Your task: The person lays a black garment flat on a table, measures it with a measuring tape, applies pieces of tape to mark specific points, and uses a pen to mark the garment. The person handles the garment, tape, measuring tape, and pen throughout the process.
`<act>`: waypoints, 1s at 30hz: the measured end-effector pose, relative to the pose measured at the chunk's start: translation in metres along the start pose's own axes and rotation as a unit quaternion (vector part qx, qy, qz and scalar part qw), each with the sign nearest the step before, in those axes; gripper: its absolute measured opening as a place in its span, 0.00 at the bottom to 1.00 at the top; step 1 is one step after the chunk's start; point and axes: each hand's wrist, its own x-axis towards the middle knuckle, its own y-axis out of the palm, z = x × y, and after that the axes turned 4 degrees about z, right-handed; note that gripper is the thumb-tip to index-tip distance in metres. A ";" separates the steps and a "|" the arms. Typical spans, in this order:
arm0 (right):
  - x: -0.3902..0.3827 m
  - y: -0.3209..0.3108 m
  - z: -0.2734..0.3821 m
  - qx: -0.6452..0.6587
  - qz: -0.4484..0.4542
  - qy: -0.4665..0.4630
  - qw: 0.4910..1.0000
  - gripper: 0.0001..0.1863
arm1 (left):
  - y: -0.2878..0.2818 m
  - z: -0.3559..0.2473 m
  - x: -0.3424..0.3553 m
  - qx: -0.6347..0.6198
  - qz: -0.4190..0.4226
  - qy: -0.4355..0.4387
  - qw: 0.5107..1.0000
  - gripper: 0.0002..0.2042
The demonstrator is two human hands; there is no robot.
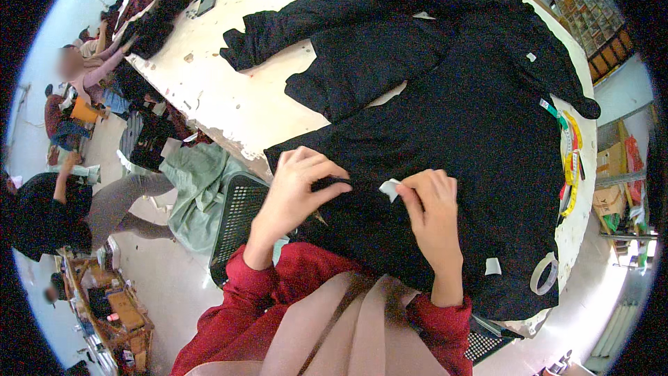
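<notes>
A large black garment [480, 139] lies spread over the pale table in front of me. My left hand [306, 175] pinches a fold of its black cloth between thumb and fingers. To the right of it, my right hand [430, 198] is closed on a small white sticker [390, 189], gripped between thumb and fingertips just above the cloth. Another white sticker [492, 266] lies on the garment near its lower right. Beside that one rests a roll of clear tape [544, 274]. More small white pieces dot the black cloth farther up.
A yellow and green measuring tape [572, 160] curls along the table's right edge. Below the table's left edge stands a dark plastic basket [236, 219] beside pale green cloth [198, 198]. Other people work at the left; more clothes heap at the far left of the table [229, 101].
</notes>
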 end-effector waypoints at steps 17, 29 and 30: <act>-0.013 -0.029 0.003 -0.100 -0.185 0.089 0.974 0.02 | -0.028 0.035 -0.017 -0.230 -0.134 -0.097 0.959 0.07; -0.027 -0.039 -0.003 -0.140 -0.239 0.133 0.952 0.01 | -0.032 0.026 -0.016 -0.175 -0.200 -0.066 0.962 0.06; -0.028 -0.039 -0.004 -0.145 -0.247 0.137 0.948 0.02 | -0.033 0.024 -0.016 -0.161 -0.208 -0.057 0.963 0.06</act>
